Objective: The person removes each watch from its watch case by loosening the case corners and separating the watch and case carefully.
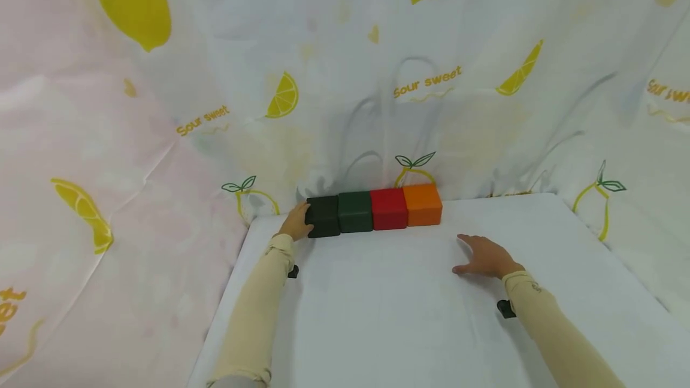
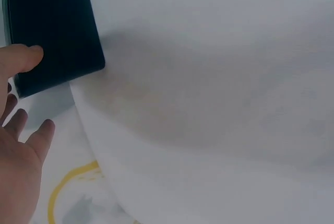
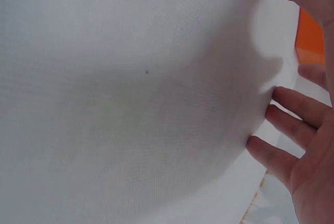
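Note:
Four blocks form a touching row at the back of the white table: a black block [image 1: 323, 218], a dark green block [image 1: 356, 213], a red block [image 1: 389, 209] and an orange block [image 1: 423, 206]. At the row's left end, my left hand [image 1: 295, 222] holds the black block, its thumb [image 2: 23, 58] against the near face. Some of that hand's fingers are partly hidden by the block in the left wrist view. Right of the orange block and nearer me, my right hand [image 1: 487, 257] hovers low with fingers spread, holding nothing.
A white table [image 1: 388, 310] lies under both arms. Behind it and along both sides hangs a pale sheet [image 1: 334, 47] printed with lemons and lettering. Black wrist devices [image 1: 506, 308] show at the cuffs of the cream sleeves [image 1: 555, 322].

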`<state>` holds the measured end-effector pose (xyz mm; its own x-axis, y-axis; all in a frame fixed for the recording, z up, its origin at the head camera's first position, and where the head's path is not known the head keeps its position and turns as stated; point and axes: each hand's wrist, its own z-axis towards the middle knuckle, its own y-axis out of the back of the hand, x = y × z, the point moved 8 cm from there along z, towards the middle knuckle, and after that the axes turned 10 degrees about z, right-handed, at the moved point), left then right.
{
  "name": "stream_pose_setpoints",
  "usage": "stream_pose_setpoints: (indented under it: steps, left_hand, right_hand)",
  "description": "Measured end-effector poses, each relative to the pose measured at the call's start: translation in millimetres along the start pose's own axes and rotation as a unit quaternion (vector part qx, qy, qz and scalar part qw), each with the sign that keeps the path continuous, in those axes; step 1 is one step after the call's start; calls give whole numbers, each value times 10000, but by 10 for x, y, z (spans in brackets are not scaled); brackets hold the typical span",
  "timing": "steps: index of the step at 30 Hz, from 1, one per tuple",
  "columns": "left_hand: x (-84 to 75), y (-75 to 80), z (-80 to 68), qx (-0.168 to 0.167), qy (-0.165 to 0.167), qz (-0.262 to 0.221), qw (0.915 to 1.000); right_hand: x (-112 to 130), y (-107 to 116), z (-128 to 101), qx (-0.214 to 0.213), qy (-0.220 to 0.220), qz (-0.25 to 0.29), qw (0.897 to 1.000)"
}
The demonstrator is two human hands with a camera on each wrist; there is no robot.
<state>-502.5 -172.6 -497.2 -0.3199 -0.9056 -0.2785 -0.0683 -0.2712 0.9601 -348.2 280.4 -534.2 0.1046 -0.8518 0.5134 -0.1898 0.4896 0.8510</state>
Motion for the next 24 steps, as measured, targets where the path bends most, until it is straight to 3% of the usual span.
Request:
stream_pose_setpoints:
  steps: [12,24]
  left_hand:
    - [-102,31,153,678,249,63,9974]
    - [-69,96,297,1403,211,325,9894]
  right_hand:
    - [-3,-14,-31,-105,71,-60,9999]
    - [-37,-32,-3,-52,-204,-115,9997]
